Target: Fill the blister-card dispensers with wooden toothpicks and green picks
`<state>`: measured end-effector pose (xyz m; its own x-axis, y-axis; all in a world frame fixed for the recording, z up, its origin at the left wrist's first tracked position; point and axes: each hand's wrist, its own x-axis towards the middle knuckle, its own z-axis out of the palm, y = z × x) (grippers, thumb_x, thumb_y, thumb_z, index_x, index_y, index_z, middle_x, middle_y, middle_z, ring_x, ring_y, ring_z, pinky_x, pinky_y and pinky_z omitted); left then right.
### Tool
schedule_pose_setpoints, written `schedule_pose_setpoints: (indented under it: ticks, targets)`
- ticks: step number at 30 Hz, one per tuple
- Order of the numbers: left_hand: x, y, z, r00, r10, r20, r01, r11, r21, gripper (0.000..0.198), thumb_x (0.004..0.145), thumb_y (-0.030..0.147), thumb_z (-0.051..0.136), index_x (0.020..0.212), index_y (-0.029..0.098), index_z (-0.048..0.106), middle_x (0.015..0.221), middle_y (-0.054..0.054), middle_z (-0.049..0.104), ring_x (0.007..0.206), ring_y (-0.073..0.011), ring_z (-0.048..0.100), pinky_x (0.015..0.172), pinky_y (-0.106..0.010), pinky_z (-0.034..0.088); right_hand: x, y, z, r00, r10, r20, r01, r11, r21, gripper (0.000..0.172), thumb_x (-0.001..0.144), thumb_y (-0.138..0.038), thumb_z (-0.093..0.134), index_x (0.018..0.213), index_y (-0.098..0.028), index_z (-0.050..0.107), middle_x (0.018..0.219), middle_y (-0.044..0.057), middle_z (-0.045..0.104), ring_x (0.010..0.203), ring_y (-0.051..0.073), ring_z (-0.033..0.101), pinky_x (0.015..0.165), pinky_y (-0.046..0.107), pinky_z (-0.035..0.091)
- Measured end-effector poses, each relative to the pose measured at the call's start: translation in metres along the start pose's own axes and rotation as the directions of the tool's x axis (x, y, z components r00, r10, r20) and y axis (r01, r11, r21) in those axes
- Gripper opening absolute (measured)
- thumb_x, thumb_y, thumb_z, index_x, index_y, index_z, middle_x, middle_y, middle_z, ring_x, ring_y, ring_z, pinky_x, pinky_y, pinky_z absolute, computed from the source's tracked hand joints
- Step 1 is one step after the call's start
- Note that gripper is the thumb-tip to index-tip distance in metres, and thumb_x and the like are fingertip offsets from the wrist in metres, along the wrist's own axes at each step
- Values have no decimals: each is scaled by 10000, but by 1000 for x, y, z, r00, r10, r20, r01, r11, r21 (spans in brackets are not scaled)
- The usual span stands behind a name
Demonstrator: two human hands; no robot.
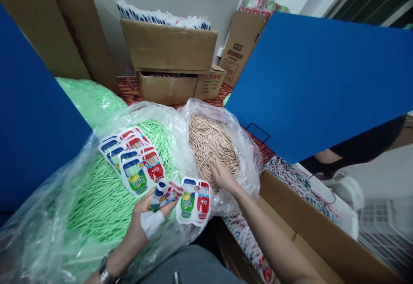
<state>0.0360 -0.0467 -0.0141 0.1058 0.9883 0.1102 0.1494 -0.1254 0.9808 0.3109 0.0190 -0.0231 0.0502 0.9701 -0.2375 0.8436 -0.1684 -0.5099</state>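
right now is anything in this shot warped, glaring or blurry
Head view: wide-lens warp bends straight lines near the edges; soft even light, faint shadows; white sheen on the clear plastic bag of green sticks; bottom-right corner smeared; left hand and its glossy printed packet are sharp.

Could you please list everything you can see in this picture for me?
green sticks: one heap, green, in clear bag, left-centre.
tan sticks: one heap, tan, in second clear bag, centre.
loose pouches: several, blue, red, green print, fanned on green sticks.
blue boards: two, blue, left and right.
cardboard boxes: several, brown, back wall.
carton: one, brown, lower right.
other person's legs: partly seen, dark clothing, far right.
left hand: one, bandaged, gripping held pouches, bottom centre.
right hand: one, bare, on tan sticks.
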Motion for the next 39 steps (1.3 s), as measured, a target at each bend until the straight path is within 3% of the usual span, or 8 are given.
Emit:
schedule_pose_setpoints:
  ticks: [2,4,6,9,14,18,33,39]
  targets:
    - [2,-5,3,1000,-10,-3,10,1000,-17,164,741,277,714,841,149,695,768,-43,714,665,-192,645,556,-253,505,-7,-16,-4,999,-40,-17,43,861,507,291,960,-413,296,1069,-203,465,837,25,608,704,146,617,635,281,493]
    - [4,-8,7,1000,-15,-9,15,999,-30,163,761,285,700,848,148,685,780,-43,713,676,-189,640,577,-258,505,-15,-39,-6,998,-65,-24,52,481,875,303,886,-505,463,1001,-225,468,684,-55,489,545,107,524,525,236,446]
    - [6,-8,11,1000,-7,-13,7,1000,-27,170,775,292,691,868,150,673,796,-40,708,693,-184,632,610,-262,505,-24,-65,-9,995,-94,-34,55,223,973,360,804,-501,611,1011,-238,478,652,-85,428,516,80,477,514,209,417]
    - [9,-5,12,999,30,-23,-29,999,46,167,799,301,670,867,148,660,783,-35,686,682,-171,609,626,-264,491,-36,-103,-11,981,-133,-140,151,75,986,295,819,-462,626,947,-233,490,666,-74,463,590,88,521,613,237,453]
    - [14,1,9,979,189,-72,-165,953,256,177,820,279,644,707,144,626,690,-27,616,637,-159,565,605,-265,448,-47,-139,-2,861,-243,-446,486,134,864,164,956,-415,424,970,-255,458,690,-50,506,759,133,566,841,347,441]
    - [15,5,8,961,265,-82,-232,930,285,111,829,253,642,807,146,654,756,-44,642,680,-169,581,633,-274,452,-48,-149,9,797,-272,-540,601,260,756,151,977,-381,376,955,-249,448,731,-35,503,797,134,532,885,353,404]
    - [18,6,6,958,278,-69,-255,937,236,92,833,247,627,789,167,642,735,-36,632,686,-175,585,641,-270,456,-44,-149,24,832,-245,-497,554,375,743,232,976,-401,324,899,-261,491,750,2,536,930,171,556,967,384,399]
    - [19,12,2,984,165,-68,-157,980,119,101,810,251,659,843,156,670,852,-56,683,793,-201,622,733,-293,485,-49,-139,20,765,-433,-477,644,502,578,253,950,-446,370,1056,-243,477,1186,90,526,1178,222,482,1034,433,367]
